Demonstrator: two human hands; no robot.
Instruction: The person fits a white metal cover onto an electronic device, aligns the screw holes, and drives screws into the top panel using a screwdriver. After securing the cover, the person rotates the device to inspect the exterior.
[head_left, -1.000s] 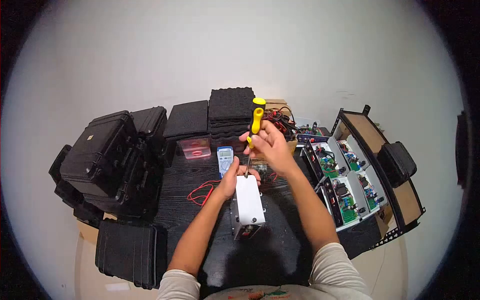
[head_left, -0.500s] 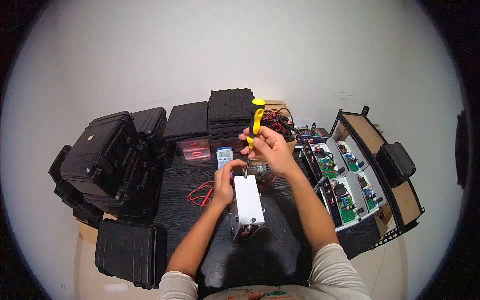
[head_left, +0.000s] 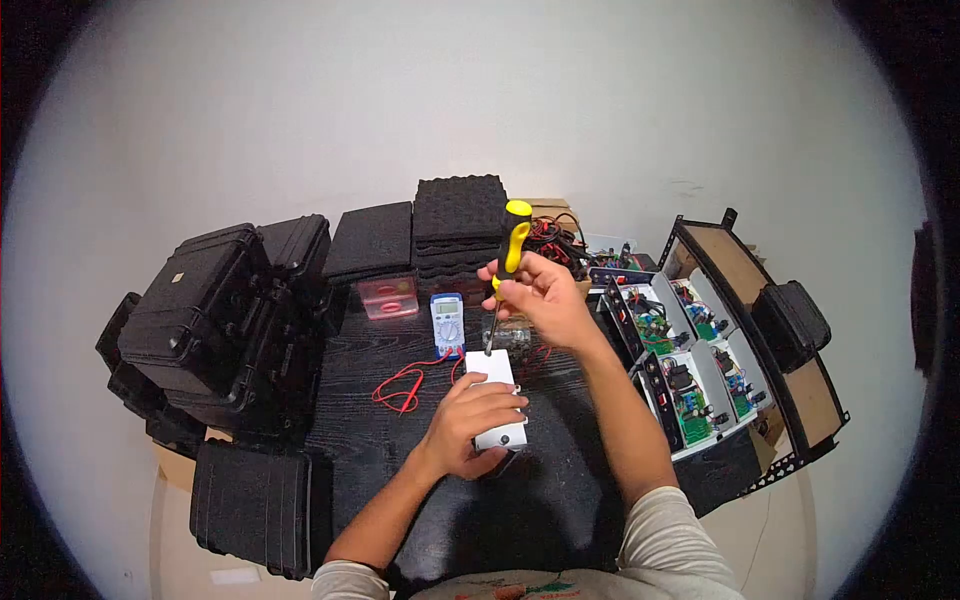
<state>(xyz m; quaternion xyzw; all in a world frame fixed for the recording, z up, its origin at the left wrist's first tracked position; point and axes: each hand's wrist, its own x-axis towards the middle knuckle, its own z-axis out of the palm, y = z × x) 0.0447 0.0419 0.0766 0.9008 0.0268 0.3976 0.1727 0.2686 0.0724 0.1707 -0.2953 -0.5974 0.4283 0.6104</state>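
Note:
A white metal box stands on the dark table in front of me. My left hand holds it, with fingers laid across its top and the thumb at the near end. One dark screw shows on the top near the thumb. My right hand pinches a yellow-and-black screwdriver low on its handle. The screwdriver is almost upright, and its tip meets the far end of the box top. The screw under the tip is too small to make out.
Left of the box are a multimeter and red test leads. Black hard cases are stacked at the left. Black foam blocks and bundled cables stand behind. Opened white housings with circuit boards lie right, beside a black-framed rack.
My left hand has moved from the far left side of the box onto its top, uncovering the multimeter's lower half. The screwdriver remains in my right hand, at the box's far end.

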